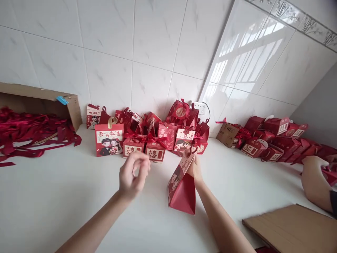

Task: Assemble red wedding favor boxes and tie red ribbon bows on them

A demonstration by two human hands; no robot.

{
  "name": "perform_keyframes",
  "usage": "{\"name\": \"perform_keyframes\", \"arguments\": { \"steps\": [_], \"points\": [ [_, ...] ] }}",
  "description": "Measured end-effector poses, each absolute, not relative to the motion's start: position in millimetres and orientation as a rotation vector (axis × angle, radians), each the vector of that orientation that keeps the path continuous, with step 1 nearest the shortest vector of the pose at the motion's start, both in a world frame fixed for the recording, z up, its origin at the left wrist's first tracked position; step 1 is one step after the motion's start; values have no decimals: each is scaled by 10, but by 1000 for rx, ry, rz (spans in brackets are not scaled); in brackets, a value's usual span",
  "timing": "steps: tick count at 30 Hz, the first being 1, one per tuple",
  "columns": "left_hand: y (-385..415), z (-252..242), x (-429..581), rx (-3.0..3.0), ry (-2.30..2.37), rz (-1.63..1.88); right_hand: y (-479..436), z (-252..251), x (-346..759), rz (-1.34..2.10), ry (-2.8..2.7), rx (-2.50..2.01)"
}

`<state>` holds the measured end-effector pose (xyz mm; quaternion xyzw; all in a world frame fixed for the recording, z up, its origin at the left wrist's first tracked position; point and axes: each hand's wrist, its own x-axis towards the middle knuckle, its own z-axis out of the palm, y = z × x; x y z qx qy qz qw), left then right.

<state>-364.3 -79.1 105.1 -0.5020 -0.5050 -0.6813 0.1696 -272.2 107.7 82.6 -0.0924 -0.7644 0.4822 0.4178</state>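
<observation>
My right hand [198, 173] grips a red wedding favor box [182, 189] from behind near its top, mostly hidden by it. The box is tilted, with a cartoon couple on its front panel, a plain red folded side facing me and a dark red ribbon loop on top. My left hand [133, 175] hovers to the left of this box, its fingers curled toward the thumb with nothing visible between them. Just beyond it stand two red boxes with bows, one of them a double-happiness box [155, 153]. To their left, a couple-print box [109, 141] stands upright with a gold ribbon loop.
A cardboard carton [75, 114] at the left spills red ribbons [34, 131]. More red boxes [181, 110] stand along the tiled wall. Another pile of boxes [285, 142] lies at the right, beside another person's hand [314, 175]. A cardboard sheet [295, 225] lies at the front right.
</observation>
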Motion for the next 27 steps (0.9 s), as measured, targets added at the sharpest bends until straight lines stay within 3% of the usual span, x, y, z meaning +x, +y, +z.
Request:
{"name": "perform_keyframes", "arguments": {
  "steps": [4,8,13,16,21,27],
  "points": [
    [-605,840,-3688,-1608,-2096,-2156,854,905,-2680,1346,-1699,-61],
    [-576,784,-3590,-1992,-2171,-2374,729,932,-2672,1458,-1819,38],
    [-603,815,-3540,-1206,-2034,-2151,909,995,-2629,1768,-1567,-198],
    [-562,747,-3584,-1068,-2037,-1986,939,1015,-2597,1702,-1494,-199],
    [-511,678,-3674,-1373,-2328,-1953,777,960,-2621,1408,-1794,-224],
    [-629,892,-3677,-1480,-1963,-1990,710,957,-2581,1230,-1884,-157]
  ]
}}
